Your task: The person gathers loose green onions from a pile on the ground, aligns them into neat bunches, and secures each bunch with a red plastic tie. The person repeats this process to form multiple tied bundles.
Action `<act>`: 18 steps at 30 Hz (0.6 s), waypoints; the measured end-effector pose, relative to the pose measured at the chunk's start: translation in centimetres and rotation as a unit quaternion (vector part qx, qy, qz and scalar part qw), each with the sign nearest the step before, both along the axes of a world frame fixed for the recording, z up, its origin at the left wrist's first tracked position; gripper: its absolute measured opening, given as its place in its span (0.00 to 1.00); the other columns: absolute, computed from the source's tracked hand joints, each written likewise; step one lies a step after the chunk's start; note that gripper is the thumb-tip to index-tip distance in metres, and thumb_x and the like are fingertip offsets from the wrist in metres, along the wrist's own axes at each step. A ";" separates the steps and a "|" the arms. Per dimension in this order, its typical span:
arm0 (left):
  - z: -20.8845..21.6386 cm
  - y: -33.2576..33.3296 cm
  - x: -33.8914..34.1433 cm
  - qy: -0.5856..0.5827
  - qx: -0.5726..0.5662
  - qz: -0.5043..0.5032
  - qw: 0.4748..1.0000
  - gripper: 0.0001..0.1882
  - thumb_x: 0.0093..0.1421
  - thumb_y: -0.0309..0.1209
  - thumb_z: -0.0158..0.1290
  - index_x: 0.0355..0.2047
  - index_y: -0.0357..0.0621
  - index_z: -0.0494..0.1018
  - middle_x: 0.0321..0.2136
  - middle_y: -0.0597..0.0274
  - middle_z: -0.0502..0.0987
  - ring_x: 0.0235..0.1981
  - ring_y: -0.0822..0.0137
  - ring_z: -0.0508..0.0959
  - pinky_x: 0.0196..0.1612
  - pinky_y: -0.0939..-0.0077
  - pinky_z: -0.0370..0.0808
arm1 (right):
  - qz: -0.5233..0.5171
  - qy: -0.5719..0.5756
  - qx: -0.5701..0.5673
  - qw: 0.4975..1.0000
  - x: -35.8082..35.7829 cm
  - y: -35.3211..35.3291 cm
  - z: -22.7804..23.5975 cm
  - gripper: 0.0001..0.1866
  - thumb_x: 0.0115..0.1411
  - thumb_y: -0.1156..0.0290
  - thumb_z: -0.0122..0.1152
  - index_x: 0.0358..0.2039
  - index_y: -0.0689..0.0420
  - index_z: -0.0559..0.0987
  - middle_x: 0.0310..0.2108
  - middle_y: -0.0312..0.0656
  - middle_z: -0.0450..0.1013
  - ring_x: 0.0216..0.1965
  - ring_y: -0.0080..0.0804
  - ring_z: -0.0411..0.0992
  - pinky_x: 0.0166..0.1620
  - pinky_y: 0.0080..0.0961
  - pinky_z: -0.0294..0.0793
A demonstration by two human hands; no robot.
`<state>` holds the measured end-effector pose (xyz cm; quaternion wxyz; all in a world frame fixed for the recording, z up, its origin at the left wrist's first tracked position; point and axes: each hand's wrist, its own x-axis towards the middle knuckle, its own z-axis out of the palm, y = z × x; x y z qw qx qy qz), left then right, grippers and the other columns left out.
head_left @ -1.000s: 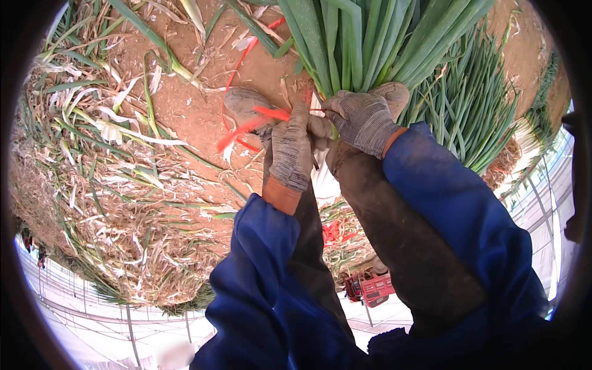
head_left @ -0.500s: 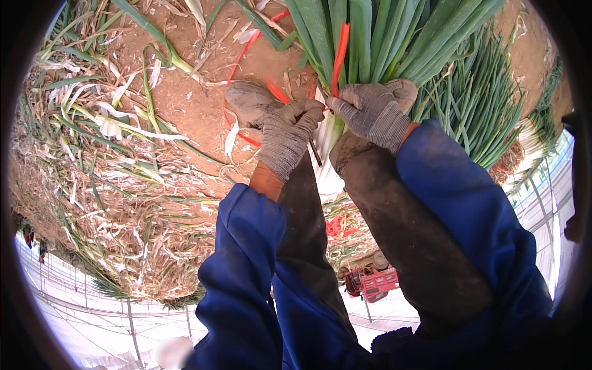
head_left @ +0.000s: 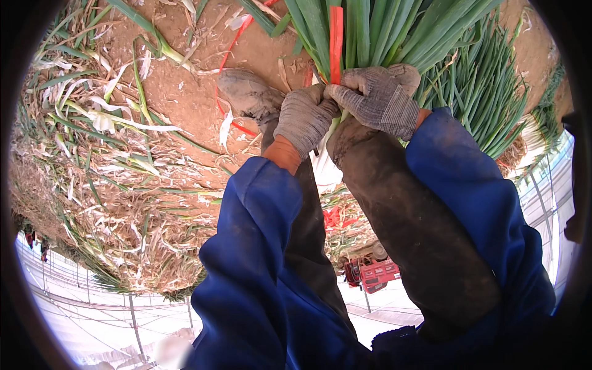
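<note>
A large bunch of green onions (head_left: 376,31) stands between my legs, its green leaves fanning away from me and its white stalks partly covered by my hands. My gloved left hand (head_left: 306,118) and gloved right hand (head_left: 377,102) meet at the neck of the bunch, fingers closed. A red plastic ribbon (head_left: 336,46) rises from between them over the leaves. Both hands pinch at this ribbon, though my fingers hide the knot or crossing. Beneath my left hand the tip of a thin dark rod shows; its other part is hidden.
Another pile of green onions (head_left: 475,92) lies to the right. Loose red ribbon (head_left: 223,92) trails on the soil at left, near my shoe (head_left: 246,92). Dry leaf scraps (head_left: 123,203) cover the left ground. A red crate-like object (head_left: 377,274) shows between my legs.
My left hand has moved right and up against my right hand, closing the gap between them. The upright ribbon end is straighter, and the short red end by my left hand no longer shows.
</note>
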<state>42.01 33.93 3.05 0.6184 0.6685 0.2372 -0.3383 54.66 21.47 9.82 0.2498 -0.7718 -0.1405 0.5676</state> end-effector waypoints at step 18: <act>-0.6 -4.3 -0.6 -0.064 0.186 0.085 0.977 0.23 0.48 0.34 0.62 0.44 0.45 0.68 0.33 0.51 0.77 0.34 0.48 0.79 0.39 0.58 0.75 | 0.004 -0.077 0.042 0.996 -0.8 -0.7 -0.7 0.14 0.60 0.60 0.59 0.30 0.58 0.82 0.24 0.47 0.77 0.27 0.42 0.76 0.32 0.33 0.74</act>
